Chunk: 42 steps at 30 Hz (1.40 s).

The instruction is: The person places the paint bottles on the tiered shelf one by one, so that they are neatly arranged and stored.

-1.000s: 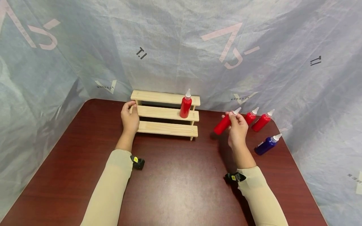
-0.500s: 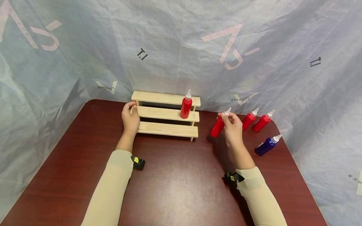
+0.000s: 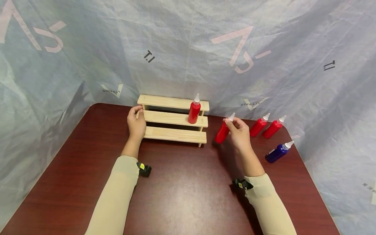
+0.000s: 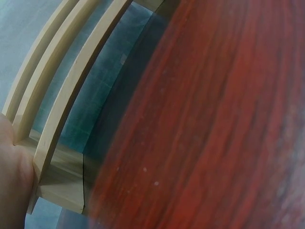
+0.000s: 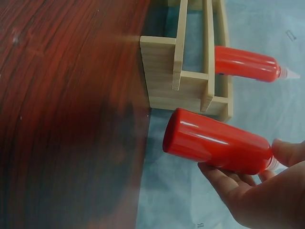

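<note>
A three-tier wooden shelf rack (image 3: 173,134) stands toward the back of the table, and my left hand (image 3: 136,126) grips its left end around the middle tier. My right hand (image 3: 241,137) holds a red squeeze bottle (image 3: 222,133) near its white nozzle, thumb on the near side. That bottle is tilted, raised off the table, just right of the rack. In the right wrist view its base (image 5: 172,131) points toward the table side, and the fingers lie under its body. Another red bottle (image 3: 194,112) stands upright at the right end of the middle tier.
Right of my right hand stand two more red bottles (image 3: 258,127) (image 3: 272,129) and one blue bottle (image 3: 276,153), nearer the table's right edge. Behind the dark red wooden table (image 3: 182,182) hangs a grey printed cloth (image 3: 176,39), which also lines the sides.
My right hand has carried the red bottle a short way left toward the rack, tipping it more upright. The left hand stays on the rack.
</note>
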### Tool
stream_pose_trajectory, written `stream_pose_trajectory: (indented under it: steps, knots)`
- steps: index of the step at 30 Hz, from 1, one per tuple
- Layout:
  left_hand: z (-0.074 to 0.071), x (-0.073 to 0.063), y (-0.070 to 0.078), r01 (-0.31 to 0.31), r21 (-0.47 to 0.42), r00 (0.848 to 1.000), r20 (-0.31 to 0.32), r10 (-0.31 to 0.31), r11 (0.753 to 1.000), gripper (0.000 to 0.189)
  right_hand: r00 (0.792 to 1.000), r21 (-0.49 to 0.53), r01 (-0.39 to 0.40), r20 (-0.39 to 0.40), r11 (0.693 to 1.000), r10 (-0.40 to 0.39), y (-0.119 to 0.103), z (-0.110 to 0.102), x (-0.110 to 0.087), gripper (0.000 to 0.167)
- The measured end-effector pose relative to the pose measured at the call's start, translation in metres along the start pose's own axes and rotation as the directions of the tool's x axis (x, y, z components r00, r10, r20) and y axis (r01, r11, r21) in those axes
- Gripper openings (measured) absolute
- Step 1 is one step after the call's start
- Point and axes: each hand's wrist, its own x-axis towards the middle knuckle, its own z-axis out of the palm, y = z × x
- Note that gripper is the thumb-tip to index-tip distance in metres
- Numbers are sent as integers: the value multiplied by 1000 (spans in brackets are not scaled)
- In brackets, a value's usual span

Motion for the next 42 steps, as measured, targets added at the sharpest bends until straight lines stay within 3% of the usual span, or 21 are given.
stream_pose_trajectory:
  steps: [7,15,24,29,35,42]
  knots:
    - [1,0,0,-7,-2,1000,-5,7,1000,27,999,-31,50,2,998,-50,1,5,-1,34]
    - [2,0,2,-14,-22,1000,-15,14,1000,28,999,-36,26,32,999,-25,1,7,-3,35]
    - [2,-15,34,5,-29,1000,-7,-5,1000,30,996,-1,65,66,998,-65,-4,17,-7,36]
    - [1,-19,40,6,-26,1000,0,-6,1000,30,991,56,87,102,995,-92,-4,23,-9,35]
    - [0,-18,38,0,-25,1000,0,0,1000,30,983,85,103,144,991,-115,-5,30,-11,32]
    - [2,0,0,-12,-15,1000,-13,12,1000,28,974,158,21,219,987,-55,-9,41,-13,42]
